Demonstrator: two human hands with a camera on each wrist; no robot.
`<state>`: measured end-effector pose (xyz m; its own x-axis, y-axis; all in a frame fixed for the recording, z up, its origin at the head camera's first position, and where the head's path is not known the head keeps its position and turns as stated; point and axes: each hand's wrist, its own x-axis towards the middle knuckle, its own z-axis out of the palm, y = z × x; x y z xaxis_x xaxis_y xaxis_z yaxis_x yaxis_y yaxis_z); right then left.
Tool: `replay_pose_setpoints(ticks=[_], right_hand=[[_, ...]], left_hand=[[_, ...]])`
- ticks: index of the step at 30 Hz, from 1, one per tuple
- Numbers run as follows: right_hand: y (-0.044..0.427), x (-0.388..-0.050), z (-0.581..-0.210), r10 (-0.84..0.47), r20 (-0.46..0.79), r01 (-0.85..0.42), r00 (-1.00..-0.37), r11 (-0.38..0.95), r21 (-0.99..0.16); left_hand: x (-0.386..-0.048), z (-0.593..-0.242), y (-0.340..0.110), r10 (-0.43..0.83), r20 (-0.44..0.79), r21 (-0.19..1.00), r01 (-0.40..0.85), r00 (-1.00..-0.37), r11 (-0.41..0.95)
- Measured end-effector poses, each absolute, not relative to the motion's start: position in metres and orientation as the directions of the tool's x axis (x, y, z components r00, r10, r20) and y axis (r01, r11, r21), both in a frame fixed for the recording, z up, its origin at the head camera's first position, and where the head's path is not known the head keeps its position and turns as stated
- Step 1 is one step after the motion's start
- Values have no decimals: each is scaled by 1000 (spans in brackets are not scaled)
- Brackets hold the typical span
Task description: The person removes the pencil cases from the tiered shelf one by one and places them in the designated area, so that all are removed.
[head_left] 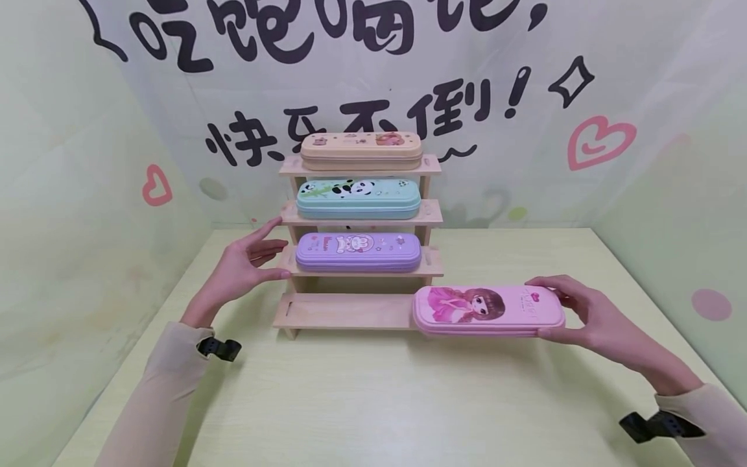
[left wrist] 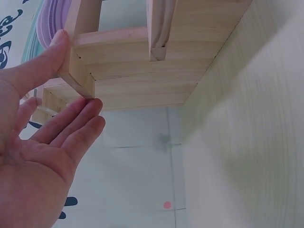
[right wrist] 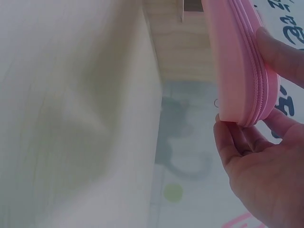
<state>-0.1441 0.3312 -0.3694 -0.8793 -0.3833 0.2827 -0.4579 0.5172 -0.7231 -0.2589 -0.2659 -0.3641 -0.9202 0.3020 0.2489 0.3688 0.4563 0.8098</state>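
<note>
A pink zipped pencil case [head_left: 516, 306] with a doll-like girl on its lid is gripped at its right end by my right hand [head_left: 601, 322]. Its left end overlaps the right part of the bottom step of a wooden stepped rack [head_left: 344, 311]; whether they touch I cannot tell. My left hand [head_left: 239, 263] holds the rack's left side, thumb and fingertips on the end of a step board [left wrist: 78, 73]. On the upper steps lie a purple pencil case [head_left: 358, 253], a mint panda pencil case [head_left: 358, 200] and a beige pencil case [head_left: 362, 151].
The rack stands on a pale wood-grain table [head_left: 373, 402]. Behind it hangs a white backdrop [head_left: 496, 175] with black lettering and pink hearts. Pale green walls [head_left: 76, 227] close in both sides. A black band [head_left: 218, 348] sits on each wrist.
</note>
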Motion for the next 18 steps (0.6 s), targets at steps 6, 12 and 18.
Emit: replay_pose_setpoints(ticks=[6,12,18], right_hand=[[351,-143,-368,-367,260,-430,-893,527,-733],[373,-149,-368,-348,256,-416,-902,538,-733],[388,-164,-369,-335,266,-415,-904,539,-733]], left_hand=[[-259,-364,-266,305,251,809,372,-919,454],[-259,-365,-266,307,252,809,374,-918,454],[-259,-364,-267,306,250,806,372,-919,460]])
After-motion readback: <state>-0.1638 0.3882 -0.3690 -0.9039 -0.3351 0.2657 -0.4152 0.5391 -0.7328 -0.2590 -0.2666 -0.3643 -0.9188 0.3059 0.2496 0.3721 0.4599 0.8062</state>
